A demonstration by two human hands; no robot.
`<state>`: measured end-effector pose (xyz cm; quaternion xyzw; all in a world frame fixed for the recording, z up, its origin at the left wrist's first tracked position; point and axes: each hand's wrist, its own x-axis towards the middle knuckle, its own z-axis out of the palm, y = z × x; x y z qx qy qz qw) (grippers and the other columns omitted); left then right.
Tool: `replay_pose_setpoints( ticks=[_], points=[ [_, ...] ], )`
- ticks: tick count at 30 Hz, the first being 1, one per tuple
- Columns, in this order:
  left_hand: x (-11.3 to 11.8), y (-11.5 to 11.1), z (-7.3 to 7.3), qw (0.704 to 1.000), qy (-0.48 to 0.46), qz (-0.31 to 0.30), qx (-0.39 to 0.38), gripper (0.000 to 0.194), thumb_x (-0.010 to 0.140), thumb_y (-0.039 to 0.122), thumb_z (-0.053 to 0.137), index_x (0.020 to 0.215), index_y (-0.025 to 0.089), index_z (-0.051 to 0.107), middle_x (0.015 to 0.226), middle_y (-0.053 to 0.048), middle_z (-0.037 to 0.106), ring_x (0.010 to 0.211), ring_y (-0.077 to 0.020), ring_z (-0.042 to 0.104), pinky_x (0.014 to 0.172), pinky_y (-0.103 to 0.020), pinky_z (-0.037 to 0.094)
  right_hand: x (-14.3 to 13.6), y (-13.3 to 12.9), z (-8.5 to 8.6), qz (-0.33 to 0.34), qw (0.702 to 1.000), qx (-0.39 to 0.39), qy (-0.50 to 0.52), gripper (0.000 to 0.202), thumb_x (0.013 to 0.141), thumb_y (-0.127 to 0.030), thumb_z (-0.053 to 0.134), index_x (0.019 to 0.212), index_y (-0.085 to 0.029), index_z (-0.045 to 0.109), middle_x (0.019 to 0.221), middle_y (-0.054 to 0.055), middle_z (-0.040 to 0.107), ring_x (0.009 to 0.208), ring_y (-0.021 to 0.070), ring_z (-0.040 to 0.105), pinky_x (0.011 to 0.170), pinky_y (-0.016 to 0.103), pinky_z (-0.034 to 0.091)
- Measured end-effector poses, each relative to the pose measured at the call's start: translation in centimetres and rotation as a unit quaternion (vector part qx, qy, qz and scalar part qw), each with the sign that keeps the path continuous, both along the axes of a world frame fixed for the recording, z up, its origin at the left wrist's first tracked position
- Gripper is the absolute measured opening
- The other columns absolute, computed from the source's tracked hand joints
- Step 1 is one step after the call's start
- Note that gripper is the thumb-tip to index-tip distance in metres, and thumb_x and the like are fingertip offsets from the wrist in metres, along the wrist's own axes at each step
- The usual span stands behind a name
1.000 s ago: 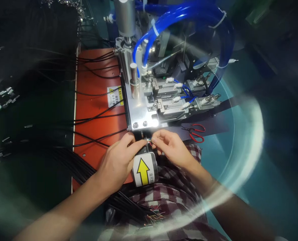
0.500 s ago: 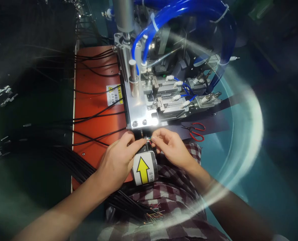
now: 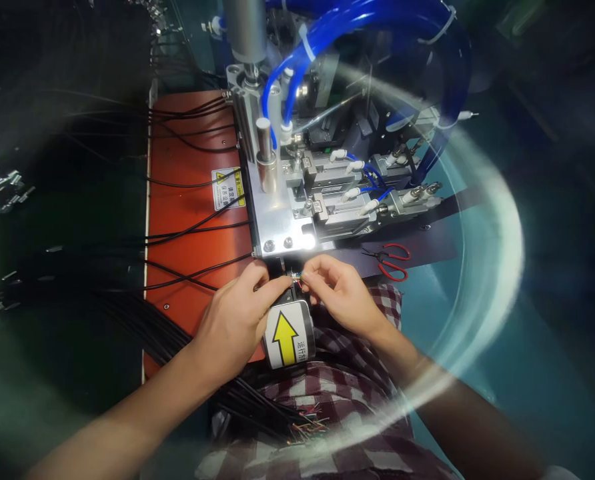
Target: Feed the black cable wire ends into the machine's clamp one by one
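Note:
My left hand (image 3: 240, 313) reaches in over the orange plate, its thumb pressed toward a small metallic connector end (image 3: 294, 277) just below the machine's front edge. Opposite it, my right hand (image 3: 340, 293) pinches the thin coloured wires (image 3: 299, 279) that come out of that end; red and green strands show. The fingertips of both hands nearly meet there. What the left fingers grip underneath is hidden by the hand. Just below the hands is a rounded cover with a yellow arrow label (image 3: 286, 337).
A machine with a metal block (image 3: 277, 227) and blue air hoses (image 3: 377, 17) stands ahead. Red-handled cutters (image 3: 392, 261) lie to the right. Black cables (image 3: 197, 180) cross the orange plate (image 3: 192, 147). A bundle of cables with stripped ends (image 3: 307, 427) rests on a checked-cloth lap.
Almost nothing differs. Both hands stay at the same spot, with only very slight finger movement at the wires.

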<state>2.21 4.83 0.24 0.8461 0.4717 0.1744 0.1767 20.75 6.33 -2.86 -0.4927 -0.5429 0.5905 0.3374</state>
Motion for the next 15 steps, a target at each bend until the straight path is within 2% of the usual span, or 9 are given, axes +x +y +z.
replay_pose_setpoints(
  ticks=[6, 15],
  points=[
    [-0.02, 0.05, 0.03, 1.0, 0.008, -0.002, 0.002, 0.031, 0.087, 0.011, 0.04, 0.109, 0.016, 0.061, 0.082, -0.004, 0.048, 0.068, -0.0158, 0.053, 0.057, -0.027, 0.047, -0.07, -0.05, 0.05, 0.003, 1.0, 0.011, -0.02, 0.014, 0.088, -0.025, 0.049, 0.077, -0.018, 0.05, 0.068, -0.002, 0.055, 0.053, 0.0098, 0.052, 0.051, 0.023, 0.04],
    [-0.02, 0.06, 0.01, 1.0, 0.015, -0.001, 0.007, 0.031, 0.086, 0.01, 0.041, 0.109, 0.016, 0.061, 0.082, -0.004, 0.049, 0.068, -0.0157, 0.053, 0.057, -0.026, 0.047, -0.15, -0.38, -0.01, 0.0, 0.991, 0.09, -0.098, 0.013, 0.089, -0.025, 0.047, 0.077, -0.019, 0.049, 0.066, -0.001, 0.053, 0.058, 0.012, 0.049, 0.053, 0.025, 0.039]
  ],
)
